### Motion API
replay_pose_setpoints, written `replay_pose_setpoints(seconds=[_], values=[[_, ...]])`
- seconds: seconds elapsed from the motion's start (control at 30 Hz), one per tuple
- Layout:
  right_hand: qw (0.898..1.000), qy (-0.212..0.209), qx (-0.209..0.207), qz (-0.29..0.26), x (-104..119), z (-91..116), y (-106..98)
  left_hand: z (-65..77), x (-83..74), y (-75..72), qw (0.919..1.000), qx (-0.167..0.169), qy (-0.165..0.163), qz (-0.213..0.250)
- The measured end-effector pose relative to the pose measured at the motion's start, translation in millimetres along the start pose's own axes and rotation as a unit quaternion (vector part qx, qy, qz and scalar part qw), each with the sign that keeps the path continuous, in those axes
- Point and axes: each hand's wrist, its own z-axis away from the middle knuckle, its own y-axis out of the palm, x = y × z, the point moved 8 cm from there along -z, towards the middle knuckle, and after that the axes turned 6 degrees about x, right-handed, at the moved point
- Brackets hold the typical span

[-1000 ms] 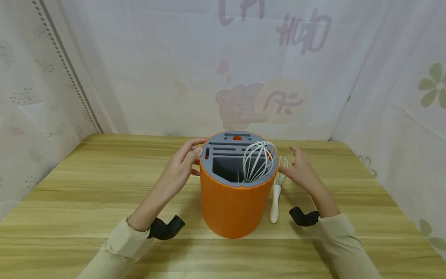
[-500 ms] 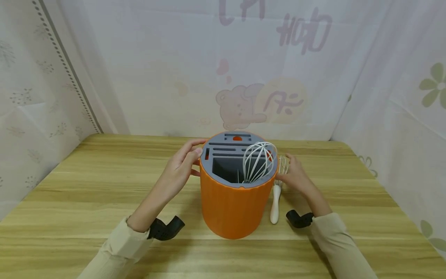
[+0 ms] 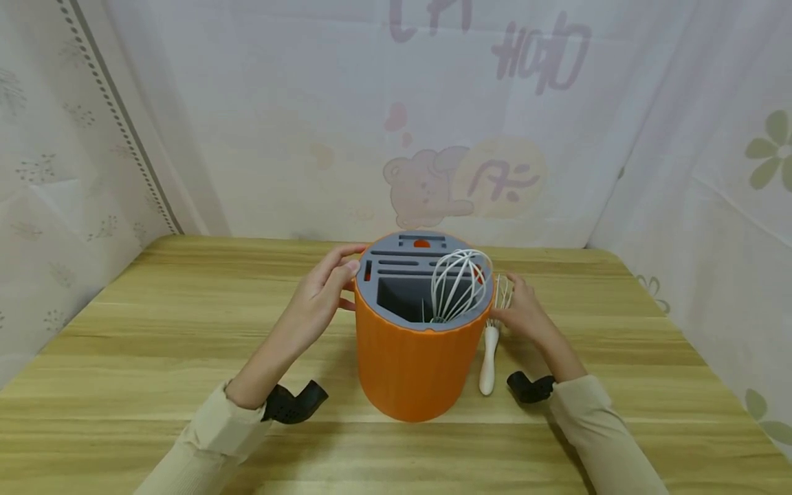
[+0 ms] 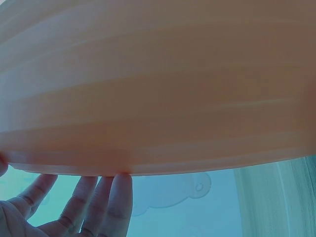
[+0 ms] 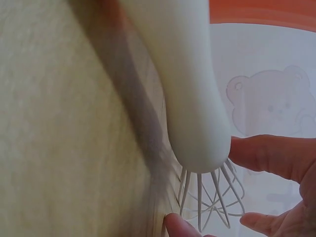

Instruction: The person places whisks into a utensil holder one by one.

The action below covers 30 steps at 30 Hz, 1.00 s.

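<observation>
Head view looks forward-down over the worktop [image 3: 185, 344]; left wrist closely faces the orange holder [image 4: 163, 98], right (tipped sideways) the loose whisk [image 5: 195, 108], sharing head's bear print [image 5: 274, 101].

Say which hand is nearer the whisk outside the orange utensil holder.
Right. The right hand is at the wire end of that whisk; the left hand touches the opposite side of the orange utensil holder.

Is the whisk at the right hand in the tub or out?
Out: the smaller whisk, long handle included, shows beside the orange tub.

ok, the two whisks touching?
Apart: head view shows the side of the orange holder between the inside whisk and the outside whisk.
</observation>
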Motion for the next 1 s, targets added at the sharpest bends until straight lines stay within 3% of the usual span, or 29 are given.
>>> replay_pose_setpoints(seconds=[0.47, 0.77, 1.0], values=[[1.0, -0.008, -0.005, -0.003, 0.7, -1.1, -1.4, -0.7, -1.4, -0.2, 1.0, 0.001, 0.002, -0.004], [0.999, -0.024, 0.0, -0.045, 0.9, -1.8, 0.0, -0.7, -0.8, -0.3, 1.0, -0.001, 0.001, -0.003], [1.0, -0.029, -0.008, -0.011, 2.1, -1.8, -3.3, -0.6, -0.9, -0.8, 1.0, -0.002, 0.0, -0.004]])
